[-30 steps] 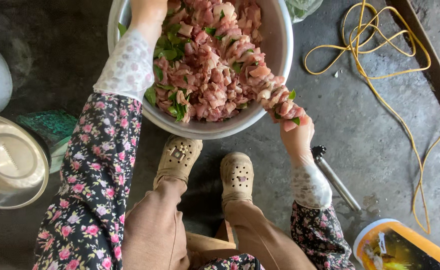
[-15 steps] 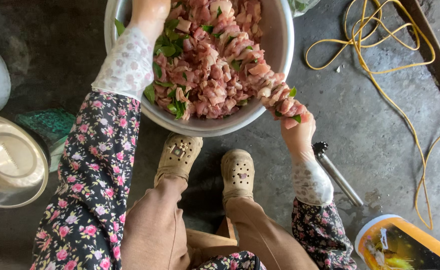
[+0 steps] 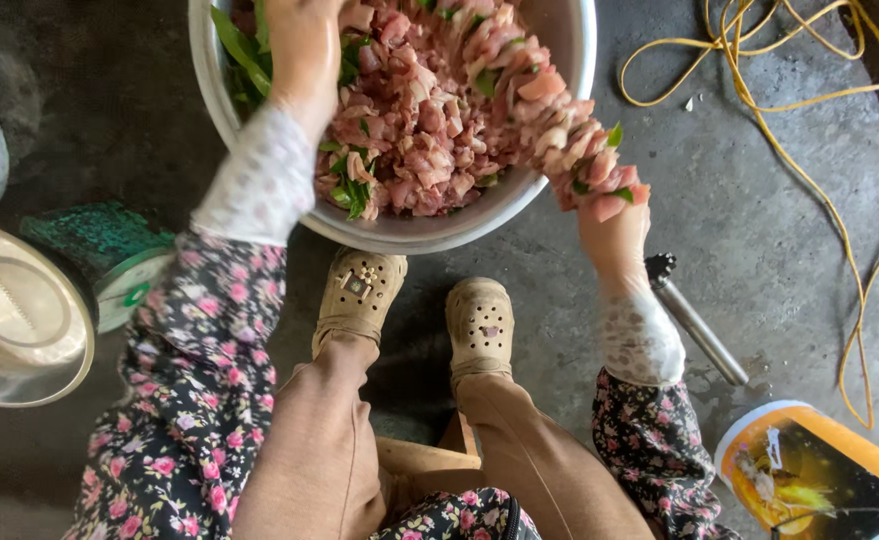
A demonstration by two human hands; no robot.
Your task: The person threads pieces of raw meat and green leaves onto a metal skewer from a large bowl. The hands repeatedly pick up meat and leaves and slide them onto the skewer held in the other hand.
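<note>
A large metal bowl (image 3: 399, 232) on the concrete floor holds chopped pink meat (image 3: 429, 110) mixed with green leaves (image 3: 244, 55). My left hand (image 3: 304, 45) reaches into the bowl at its left side, resting among the meat and leaves. My right hand (image 3: 609, 215) is at the bowl's right rim, lifting a heap of meat pieces (image 3: 584, 160) with bits of leaf over the edge. Both arms wear floral sleeves with white cuffs.
My feet in tan clogs (image 3: 359, 295) stand just below the bowl. A shiny metal lid (image 3: 19, 315) and a green scale (image 3: 99, 250) lie left. A metal rod (image 3: 694, 320), a yellow cord (image 3: 769, 110) and an orange packet (image 3: 809, 475) lie right.
The view has shifted closer. My right hand has raised its handful of meat a little higher along the bowl's right rim; my left hand stays in the bowl.
</note>
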